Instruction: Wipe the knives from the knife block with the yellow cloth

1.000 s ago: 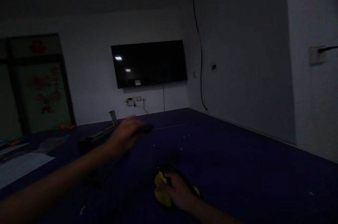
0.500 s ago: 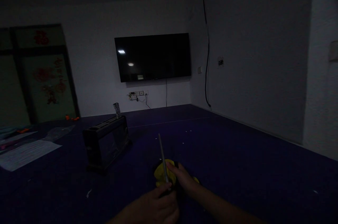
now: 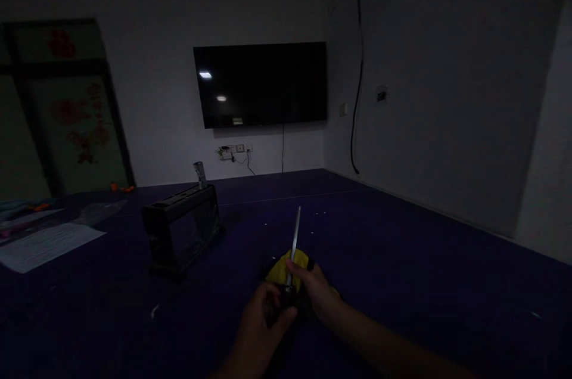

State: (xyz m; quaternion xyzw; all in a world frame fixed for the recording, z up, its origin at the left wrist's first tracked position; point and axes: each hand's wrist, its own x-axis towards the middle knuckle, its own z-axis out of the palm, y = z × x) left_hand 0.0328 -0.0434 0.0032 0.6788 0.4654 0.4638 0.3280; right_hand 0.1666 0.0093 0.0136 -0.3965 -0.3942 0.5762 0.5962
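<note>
A long, thin, pale metal tool (image 3: pixel 295 237) with a dark handle points up and away from me; its exact kind is too dark to tell. My left hand (image 3: pixel 263 322) curls loosely around the dark handle, thumb on the near side. Just above it, my right hand (image 3: pixel 319 292) is closed, its thumb pressing the lower part of the metal shaft. Beneath the shaft, a yellow and black cloth (image 3: pixel 277 272) bunches against the right hand, partly hidden by it.
A black slotted stand (image 3: pixel 183 230) with a handle sticking out stands left on the dark purple surface (image 3: pixel 393 272). Farther left lie a printed paper sheet (image 3: pixel 49 248) and clear plastic (image 3: pixel 100 212). A television (image 3: pixel 263 87) hangs on the far wall.
The metal tool has swung from leaning left to leaning right. My left hand has shifted its hold around the handle, and my right thumb now lies on the shaft. The view has tilted slightly down.
</note>
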